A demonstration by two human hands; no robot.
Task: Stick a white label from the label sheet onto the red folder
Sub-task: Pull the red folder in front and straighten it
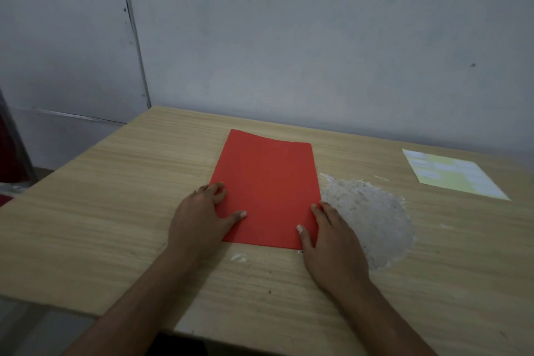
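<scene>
Head cam showed both hands, L [202, 215] & R [332, 235], flat w/ open grip on red folder [267, 188] mid-table [101, 211]; label sheet [453, 175] far right untouched, no label stuck yet.

Both hands lie flat, palms down, fingers spread: left hand [202, 217], right hand [332, 240], forearms reaching forward.

A red folder [267, 188] lies flat on a wooden table [101, 211], the left hand [202, 217] and right hand [332, 243] resting open on its near corners, a label sheet [453, 173] well apart at far right.
</scene>
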